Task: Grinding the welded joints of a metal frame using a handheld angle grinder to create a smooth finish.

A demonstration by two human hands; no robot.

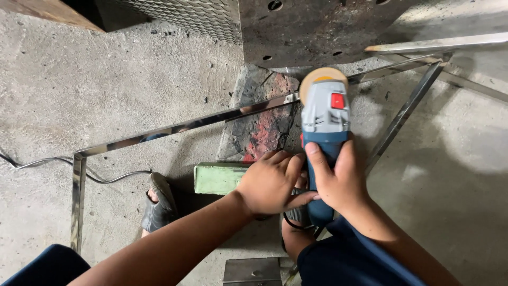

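Both hands on a grinder over a steel frame.

The right hand (341, 177) is clenched around the blue body of the grinder (324, 124); the left hand (270, 182) grasps its rear end beside it. The grinder's disc (321, 78) meets the shiny metal frame (174, 127), which lies on a rough concrete floor (79, 95) across a stained stone slab (259, 127), with a green block (217, 178) near left.

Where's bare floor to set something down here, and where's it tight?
Free: concrete floor left of the brick, above the steel frame; also concrete right of the frame's diagonal bar. Crowded: centre, where left hand and right hand grip the grinder, beside the green block and sandal.
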